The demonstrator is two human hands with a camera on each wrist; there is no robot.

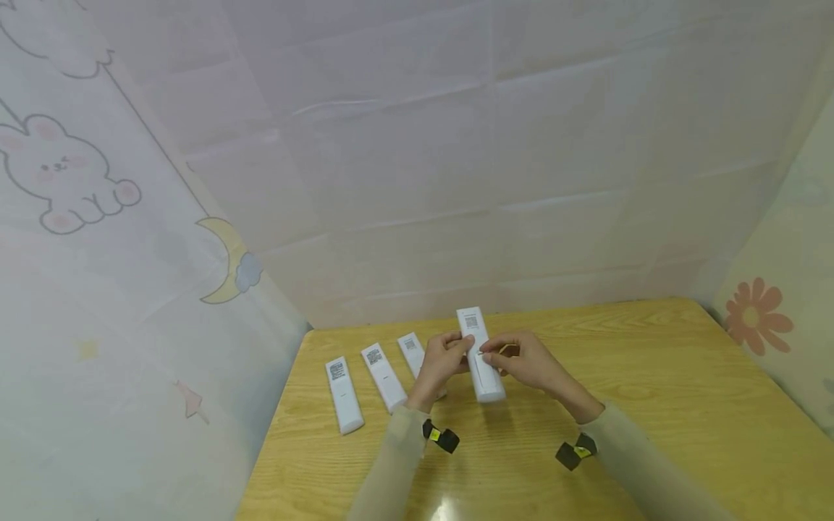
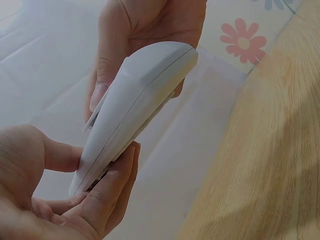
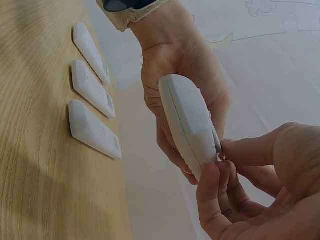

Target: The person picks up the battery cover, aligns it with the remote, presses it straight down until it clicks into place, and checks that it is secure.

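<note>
My left hand [image 1: 446,354] grips a white remote control [image 1: 472,321] above the table, thumb on its back face and fingers beneath, as the left wrist view shows. The back, with a printed label, faces up. My right hand [image 1: 529,362] is at the middle of the remote, its thumb and fingers pinching the end of the battery cover [image 3: 216,137]. That cover is tilted up from the remote's back at this end, leaving a narrow gap. The inside of the battery compartment is hidden.
Three more white remote controls lie back side up on the wooden table [image 1: 625,405] at the left: a left one [image 1: 344,398], a middle one [image 1: 384,380] and a right one [image 1: 410,347], partly behind my left hand. Printed cloth walls [image 1: 417,246] surround the table.
</note>
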